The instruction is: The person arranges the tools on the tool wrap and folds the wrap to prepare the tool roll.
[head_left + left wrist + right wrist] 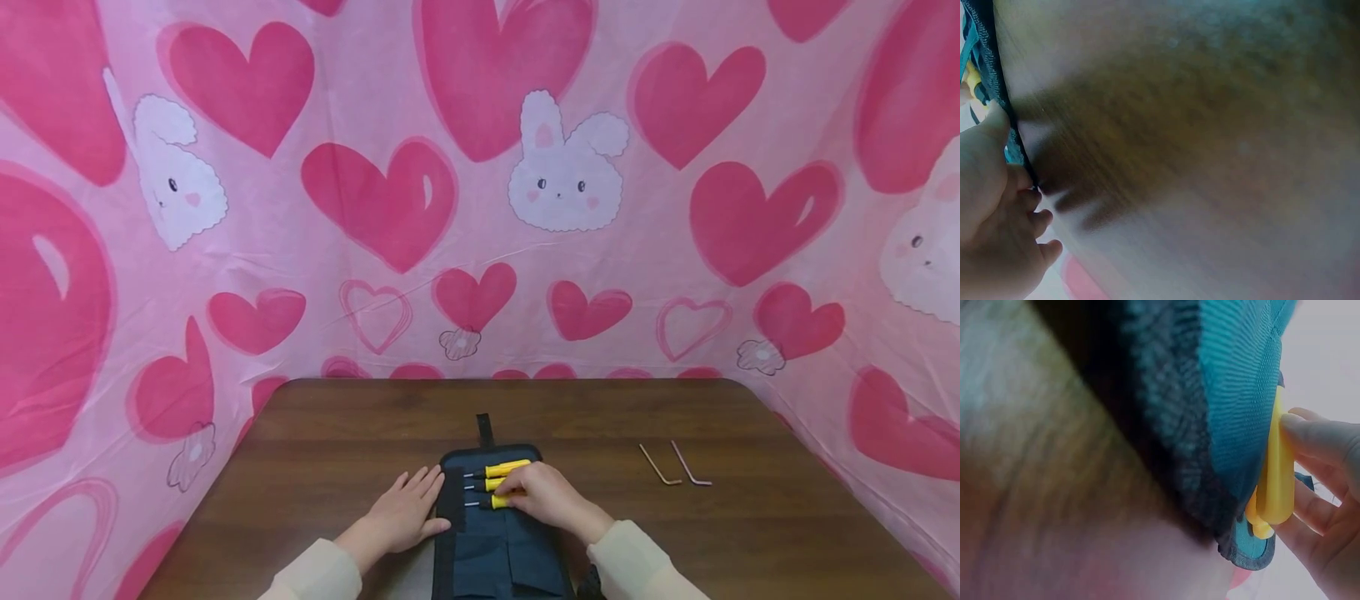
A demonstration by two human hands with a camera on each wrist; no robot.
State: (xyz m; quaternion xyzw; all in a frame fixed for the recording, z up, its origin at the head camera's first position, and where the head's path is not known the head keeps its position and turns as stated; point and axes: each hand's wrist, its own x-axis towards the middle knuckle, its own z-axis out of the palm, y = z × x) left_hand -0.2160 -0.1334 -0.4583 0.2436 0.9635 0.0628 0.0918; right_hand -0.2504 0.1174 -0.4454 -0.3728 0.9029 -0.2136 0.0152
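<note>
A dark tool pouch lies unfolded on the wooden table. Three screwdrivers with yellow handles lie side by side across its far part, shafts to the left. My right hand pinches the handle of the nearest screwdriver between thumb and fingers; in the right wrist view that yellow handle lies along the pouch. Beyond it are the middle screwdriver, partly covered by my fingers, and the far screwdriver. My left hand rests at the pouch's left edge, its fingers extended.
Two L-shaped hex keys, a left hex key and a right hex key, lie on the table to the right. The pouch's strap points toward the back. A pink curtain with hearts and rabbits surrounds the table.
</note>
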